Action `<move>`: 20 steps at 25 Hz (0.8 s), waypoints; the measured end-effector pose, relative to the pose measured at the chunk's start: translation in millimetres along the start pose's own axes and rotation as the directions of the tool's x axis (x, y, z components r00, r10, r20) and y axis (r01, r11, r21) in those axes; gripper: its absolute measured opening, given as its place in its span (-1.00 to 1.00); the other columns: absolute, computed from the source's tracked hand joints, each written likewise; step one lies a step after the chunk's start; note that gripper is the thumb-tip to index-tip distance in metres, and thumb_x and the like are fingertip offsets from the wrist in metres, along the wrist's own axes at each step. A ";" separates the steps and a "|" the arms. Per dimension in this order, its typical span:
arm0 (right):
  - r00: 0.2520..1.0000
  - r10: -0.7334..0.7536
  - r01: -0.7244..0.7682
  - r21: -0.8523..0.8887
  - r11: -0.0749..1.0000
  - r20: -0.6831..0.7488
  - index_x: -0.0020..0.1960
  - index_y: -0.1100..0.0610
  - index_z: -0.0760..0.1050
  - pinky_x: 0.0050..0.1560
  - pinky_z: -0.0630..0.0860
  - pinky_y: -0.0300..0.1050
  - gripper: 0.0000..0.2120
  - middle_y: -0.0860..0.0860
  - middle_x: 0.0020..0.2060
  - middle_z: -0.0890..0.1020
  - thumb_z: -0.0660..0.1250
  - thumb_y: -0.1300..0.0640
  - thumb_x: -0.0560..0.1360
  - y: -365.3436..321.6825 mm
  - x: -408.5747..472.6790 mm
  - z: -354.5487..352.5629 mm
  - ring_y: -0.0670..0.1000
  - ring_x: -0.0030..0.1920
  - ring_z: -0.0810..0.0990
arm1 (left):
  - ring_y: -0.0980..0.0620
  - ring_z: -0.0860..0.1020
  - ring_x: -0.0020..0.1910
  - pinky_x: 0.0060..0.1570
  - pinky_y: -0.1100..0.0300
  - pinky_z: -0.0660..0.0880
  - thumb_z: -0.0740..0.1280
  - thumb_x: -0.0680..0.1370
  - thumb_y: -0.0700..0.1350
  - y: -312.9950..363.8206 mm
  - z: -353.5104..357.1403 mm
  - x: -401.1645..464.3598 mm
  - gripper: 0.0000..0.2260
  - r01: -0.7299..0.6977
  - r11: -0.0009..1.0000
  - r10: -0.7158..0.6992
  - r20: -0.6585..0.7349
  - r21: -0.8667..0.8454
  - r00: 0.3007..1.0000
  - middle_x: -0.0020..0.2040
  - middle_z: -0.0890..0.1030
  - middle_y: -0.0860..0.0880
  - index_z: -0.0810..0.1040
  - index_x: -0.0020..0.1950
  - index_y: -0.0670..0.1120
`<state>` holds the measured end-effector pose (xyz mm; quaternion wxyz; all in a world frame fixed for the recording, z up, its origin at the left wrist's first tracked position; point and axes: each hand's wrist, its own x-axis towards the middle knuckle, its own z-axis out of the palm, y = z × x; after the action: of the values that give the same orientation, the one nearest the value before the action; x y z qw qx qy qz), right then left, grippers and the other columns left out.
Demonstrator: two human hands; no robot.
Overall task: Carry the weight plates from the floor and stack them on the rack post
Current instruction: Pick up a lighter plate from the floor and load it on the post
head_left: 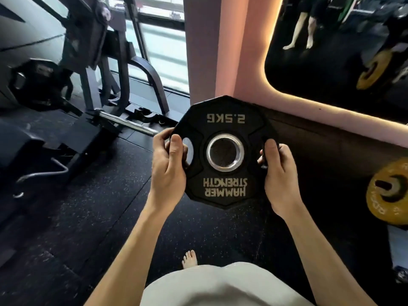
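Head view: a black weight plate (pixel 224 152) reads "2.5KG" and "HAMMER STRENGTH", the writing upside down. The left hand (pixel 169 166) and right hand (pixel 279 175) clamp curled fingers on its opposite edges, holding it in the air above dark speckled rubber floor (pixel 92 217). A yellow plate (pixel 389 192) hangs at right, by a pink wall (pixel 245 51) with a mirror (pixel 335 47).

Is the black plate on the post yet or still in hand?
In hand: black plate held off the floor by left hand and right hand.
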<state>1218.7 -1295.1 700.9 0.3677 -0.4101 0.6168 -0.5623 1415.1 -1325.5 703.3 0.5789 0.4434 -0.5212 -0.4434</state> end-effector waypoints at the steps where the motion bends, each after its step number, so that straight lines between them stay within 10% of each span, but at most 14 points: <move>1: 1.000 0.009 -0.009 0.015 1.000 -0.028 -0.12 0.07 0.42 -0.22 0.44 -0.23 -0.69 -0.20 -0.43 0.54 0.16 -0.15 0.59 -2.2 22.2 10.0 -0.25 -0.36 0.48 | 0.11 0.36 -0.33 -0.36 0.26 0.36 0.08 0.64 0.06 -4.1 1.3 29.7 -0.85 0.005 1.000 -0.005 0.025 -0.001 1.000 -0.27 0.39 0.00 0.35 0.13 0.05; 20: 0.939 -0.020 0.037 0.042 0.998 -0.344 -0.07 0.07 0.46 -0.16 0.52 -0.29 -0.72 -0.09 -0.25 0.58 0.17 -0.12 0.61 -5.5 458.8 -13.3 -0.18 -0.22 0.57 | 0.30 0.42 -0.31 -0.25 0.43 0.39 0.06 0.69 -0.13 -89.9 242.1 453.0 -0.88 -0.070 0.997 0.077 0.256 -0.036 0.964 -0.24 0.43 0.12 0.37 0.08 0.00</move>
<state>1026.6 -1711.9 711.1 0.2562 -0.3055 0.6518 -0.6451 1198.0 -1799.0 726.1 0.5284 0.3546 -0.6020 -0.4823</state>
